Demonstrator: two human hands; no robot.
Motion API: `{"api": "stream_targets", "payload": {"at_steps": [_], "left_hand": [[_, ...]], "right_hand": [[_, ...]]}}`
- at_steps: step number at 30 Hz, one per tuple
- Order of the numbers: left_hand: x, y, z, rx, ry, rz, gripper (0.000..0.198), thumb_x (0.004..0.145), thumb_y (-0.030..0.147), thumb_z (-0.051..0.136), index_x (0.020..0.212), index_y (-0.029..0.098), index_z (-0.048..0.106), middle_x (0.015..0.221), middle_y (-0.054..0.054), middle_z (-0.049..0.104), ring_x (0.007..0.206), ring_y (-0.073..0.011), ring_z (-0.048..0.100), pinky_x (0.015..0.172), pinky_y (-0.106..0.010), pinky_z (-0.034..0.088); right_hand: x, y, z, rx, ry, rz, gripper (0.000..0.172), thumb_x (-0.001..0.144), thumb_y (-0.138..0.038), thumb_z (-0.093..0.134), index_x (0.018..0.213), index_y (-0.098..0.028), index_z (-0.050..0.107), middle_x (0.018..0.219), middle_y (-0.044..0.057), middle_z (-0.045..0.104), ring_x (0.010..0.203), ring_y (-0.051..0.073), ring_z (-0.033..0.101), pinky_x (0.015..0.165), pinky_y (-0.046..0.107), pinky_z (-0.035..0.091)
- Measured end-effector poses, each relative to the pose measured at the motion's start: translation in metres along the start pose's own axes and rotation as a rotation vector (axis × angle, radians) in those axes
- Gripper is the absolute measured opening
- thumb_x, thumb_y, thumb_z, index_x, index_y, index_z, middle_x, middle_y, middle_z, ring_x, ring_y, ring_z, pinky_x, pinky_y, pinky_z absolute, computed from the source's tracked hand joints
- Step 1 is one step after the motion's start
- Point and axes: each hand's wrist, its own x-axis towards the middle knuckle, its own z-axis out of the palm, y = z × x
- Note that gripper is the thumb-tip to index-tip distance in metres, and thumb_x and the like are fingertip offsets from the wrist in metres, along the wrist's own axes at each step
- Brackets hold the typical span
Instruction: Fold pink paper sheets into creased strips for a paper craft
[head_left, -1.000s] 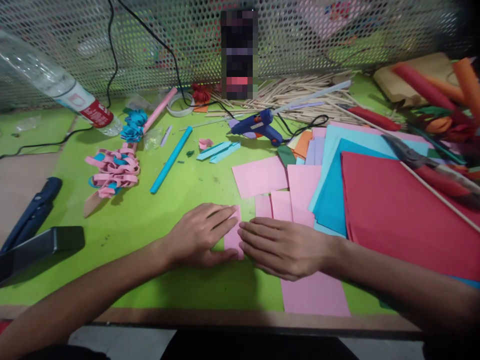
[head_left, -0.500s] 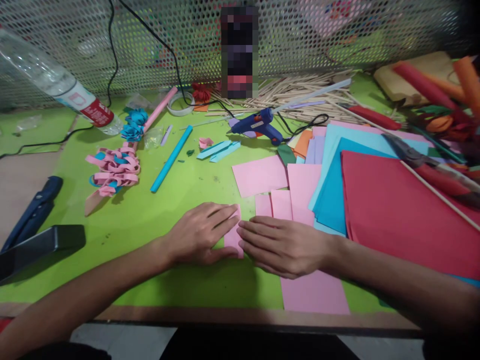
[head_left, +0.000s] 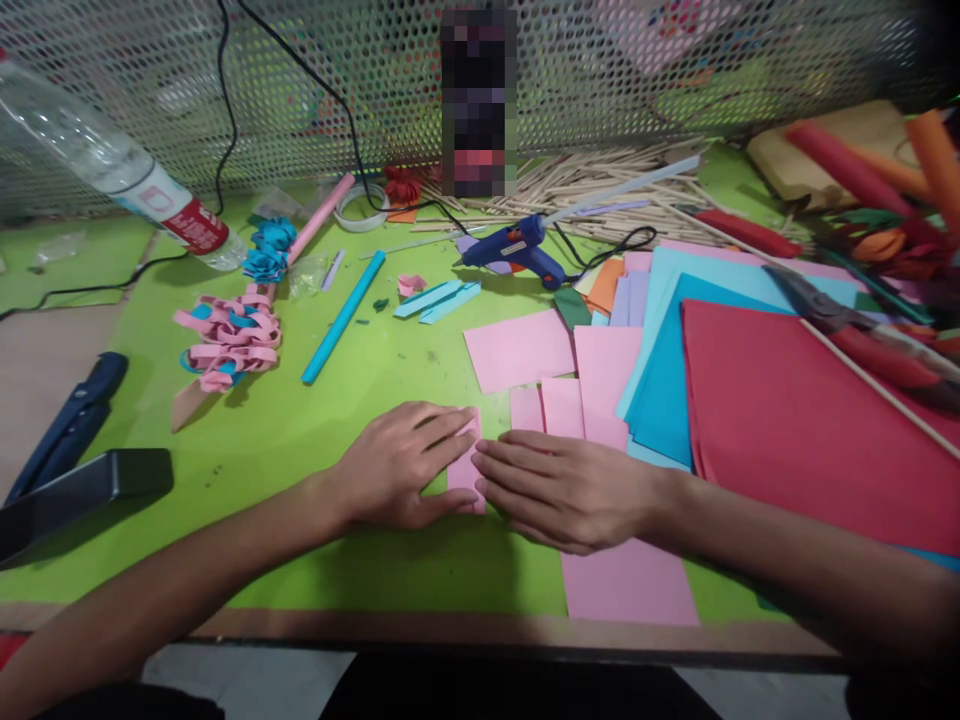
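Note:
A narrow piece of pink paper (head_left: 463, 474) lies upright on the green tabletop, partly covered by my fingers. My left hand (head_left: 409, 465) rests flat on it, fingers spread and thumb across its lower part. My right hand (head_left: 566, 490) is laid out from the other side, its straight fingertips touching the paper's right edge. Beneath and beside my right hand are pink paper pieces (head_left: 630, 585), one reaching toward the front edge. Another pink sheet (head_left: 519, 352) lies just beyond.
Red sheets (head_left: 795, 420) lie over blue ones at right, with pliers (head_left: 847, 330) on top. A blue glue gun (head_left: 514, 250) stands behind. At left are a stapler (head_left: 67, 425), a black box (head_left: 112, 490), a bottle (head_left: 142, 185) and pink paper loops (head_left: 232, 330). Sticks (head_left: 592, 190) line the back.
My left thumb has shifted slightly up along the pink paper. My right hand and the paper stay nearly in place.

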Motion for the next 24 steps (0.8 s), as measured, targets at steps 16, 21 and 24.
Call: {"api": "stream_targets", "payload": {"at_steps": [16,21,24], "left_hand": [[0.0002,0.0032,-0.0019,-0.006,-0.029,-0.009,0.056,0.089,0.054,0.06,0.126,0.012,0.059,0.134,-0.015,0.061,0.118,-0.0303,0.06,0.096,-0.046,0.054],[-0.0003,0.0043,-0.0021,-0.008,-0.021,0.003,0.061,0.088,0.054,0.059,0.129,0.009,0.057,0.134,-0.017,0.061,0.119,-0.0315,0.059,0.096,-0.046,0.054],[-0.0001,0.005,-0.0029,-0.009,-0.027,-0.001,0.061,0.089,0.052,0.058,0.131,0.009,0.056,0.134,-0.017,0.06,0.119,-0.0316,0.059,0.096,-0.046,0.054]], "right_hand": [[-0.0028,-0.0006,0.0006,-0.061,0.012,-0.073,0.032,0.096,-0.028,0.055,0.114,-0.005,0.067,0.121,0.019,0.068,0.117,0.027,0.064,0.101,0.042,0.053],[-0.0022,-0.0005,0.0,-0.069,-0.002,-0.084,0.033,0.095,-0.028,0.056,0.116,-0.003,0.066,0.121,0.02,0.068,0.117,0.028,0.064,0.103,0.042,0.052],[-0.0021,-0.0006,-0.0002,-0.082,-0.012,-0.082,0.033,0.097,-0.028,0.054,0.117,-0.005,0.065,0.121,0.018,0.068,0.117,0.027,0.064,0.103,0.042,0.052]]}}
